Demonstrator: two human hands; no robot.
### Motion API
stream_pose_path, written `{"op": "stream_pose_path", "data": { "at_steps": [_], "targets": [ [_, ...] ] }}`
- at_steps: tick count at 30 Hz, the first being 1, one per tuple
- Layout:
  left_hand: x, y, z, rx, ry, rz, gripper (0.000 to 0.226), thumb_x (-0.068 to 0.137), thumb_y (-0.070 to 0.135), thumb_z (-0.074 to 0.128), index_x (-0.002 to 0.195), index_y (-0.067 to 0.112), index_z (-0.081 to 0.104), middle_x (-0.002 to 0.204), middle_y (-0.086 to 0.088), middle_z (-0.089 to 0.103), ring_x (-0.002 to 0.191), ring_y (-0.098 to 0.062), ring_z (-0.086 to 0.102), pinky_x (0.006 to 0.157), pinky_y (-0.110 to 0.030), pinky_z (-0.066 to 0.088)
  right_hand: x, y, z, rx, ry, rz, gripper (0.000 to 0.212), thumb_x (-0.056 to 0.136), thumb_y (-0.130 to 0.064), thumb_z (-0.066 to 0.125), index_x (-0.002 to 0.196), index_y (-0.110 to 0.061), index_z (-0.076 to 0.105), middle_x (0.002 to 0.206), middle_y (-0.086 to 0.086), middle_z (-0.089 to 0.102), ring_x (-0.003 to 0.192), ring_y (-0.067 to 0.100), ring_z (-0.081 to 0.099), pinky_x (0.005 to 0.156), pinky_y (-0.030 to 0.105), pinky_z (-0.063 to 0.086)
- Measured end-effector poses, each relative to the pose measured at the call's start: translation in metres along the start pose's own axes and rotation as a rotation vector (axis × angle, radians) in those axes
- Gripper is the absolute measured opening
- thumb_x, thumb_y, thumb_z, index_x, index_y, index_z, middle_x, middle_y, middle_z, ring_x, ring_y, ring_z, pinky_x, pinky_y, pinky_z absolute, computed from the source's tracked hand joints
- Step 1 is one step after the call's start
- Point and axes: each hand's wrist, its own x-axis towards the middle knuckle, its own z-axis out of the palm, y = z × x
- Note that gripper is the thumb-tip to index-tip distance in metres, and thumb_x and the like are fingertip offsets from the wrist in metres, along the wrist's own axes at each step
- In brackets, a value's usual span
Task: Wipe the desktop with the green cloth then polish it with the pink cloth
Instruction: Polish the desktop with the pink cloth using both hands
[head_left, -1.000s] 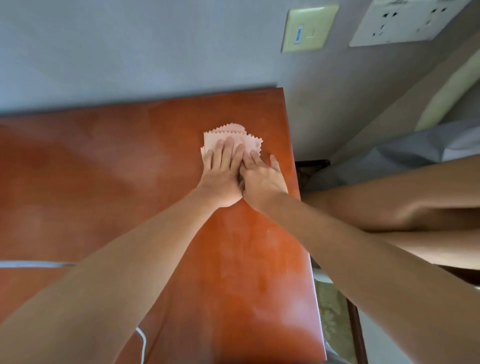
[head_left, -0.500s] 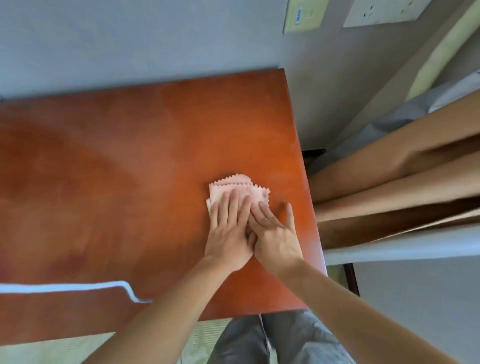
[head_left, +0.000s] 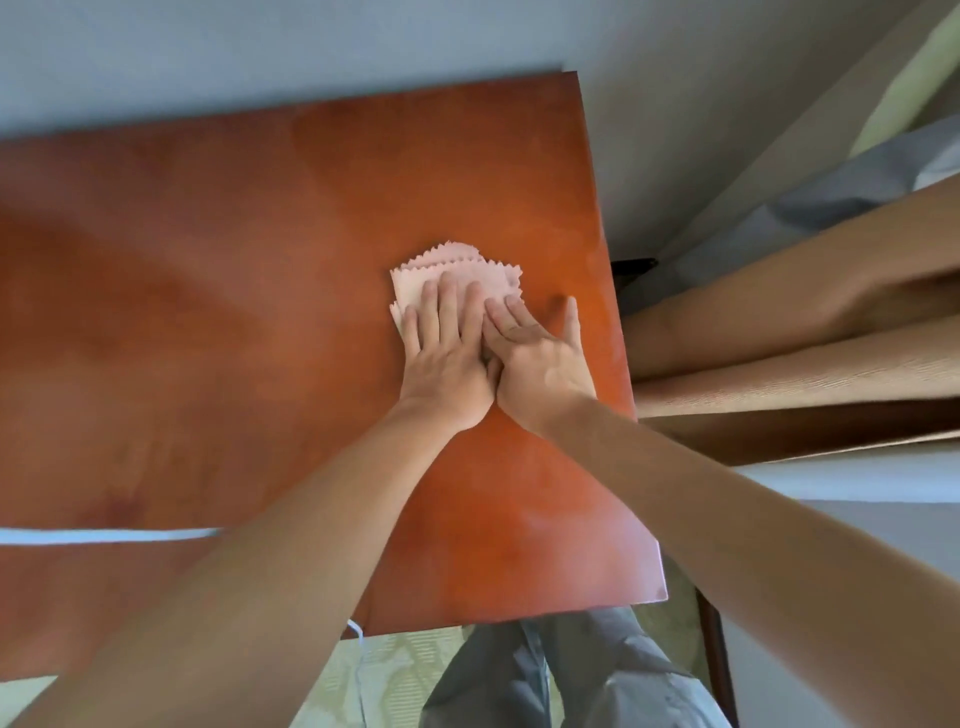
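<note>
1. Far left: a white cord (head_left: 104, 535) lies across the near part of the red-brown surface (head_left: 208, 312). No green cloth in view; where it is cannot be told.
2. Centre right: the pink cloth (head_left: 457, 275), folded, zigzag-edged, lies flat on the surface near its right edge, toward the wall side.
3. Left hand (head_left: 447, 343): palm down, fingers straight and together, pressing the cloth's near half. Grasping nothing, just bearing down.
4. Right hand (head_left: 540, 353): also flat, its fingers overlapping the left hand's, on the cloth's right corner; thumb splayed onto bare wood. Released, not clenched.
5. Right of the surface: curtain folds (head_left: 779, 364) hang just beside its edge.
6. Step in hand, as judged: the polishing pass with the pink cloth; the wiping step looks done.
7. Next move calls for sliding the cloth under even two-handed pressure across unpolished areas, likely leftward, keeping it folded and clear of the cord.
</note>
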Motion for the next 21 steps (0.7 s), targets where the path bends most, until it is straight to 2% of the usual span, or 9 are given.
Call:
{"op": "stream_pose_path", "data": {
  "at_steps": [4, 10, 16, 21],
  "targets": [
    [0.027, -0.003, -0.015, 0.012, -0.018, -0.014, 0.075, 0.105, 0.044, 0.024, 0.157, 0.019, -0.023, 0.164, -0.01, -0.032, 0.15, -0.027, -0.031, 0.123, -0.047, -0.017, 0.029, 0.004, -0.01, -0.062, -0.027, 0.002, 0.057, 0.104, -0.028, 0.032, 0.159, -0.02, 0.019, 0.166, -0.004, 0.018, 0.153, 0.014, 0.008, 0.118, 0.064, -0.005],
    [0.023, -0.004, -0.017, 0.016, -0.021, -0.001, 0.075, 0.105, 0.047, 0.025, 0.158, 0.021, -0.022, 0.164, -0.008, -0.032, 0.15, -0.025, -0.032, 0.123, -0.047, -0.017, 0.021, -0.001, -0.011, -0.024, -0.048, 0.031, 0.057, 0.105, -0.025, 0.032, 0.16, -0.022, 0.016, 0.167, -0.005, 0.013, 0.153, 0.013, 0.004, 0.12, 0.061, -0.004],
    [-0.027, 0.0, 0.004, 0.023, -0.023, 0.049, 0.074, 0.105, 0.043, 0.025, 0.159, 0.021, -0.021, 0.164, -0.008, -0.033, 0.15, -0.025, -0.033, 0.123, -0.046, -0.017, -0.034, -0.014, 0.006, -0.021, -0.067, 0.012, 0.058, 0.104, -0.021, 0.033, 0.16, -0.017, 0.014, 0.167, 0.0, 0.009, 0.154, 0.018, 0.001, 0.121, 0.058, -0.004],
    [-0.088, 0.005, 0.035, 0.058, -0.017, 0.074, 0.077, 0.102, 0.043, 0.023, 0.157, 0.018, -0.025, 0.161, -0.011, -0.036, 0.148, -0.029, -0.036, 0.122, -0.05, -0.017, -0.093, -0.03, 0.024, 0.025, -0.072, -0.015, 0.061, 0.1, -0.018, 0.042, 0.158, -0.011, 0.023, 0.165, 0.006, 0.017, 0.153, 0.023, 0.009, 0.121, 0.058, 0.0]
  ]
}}
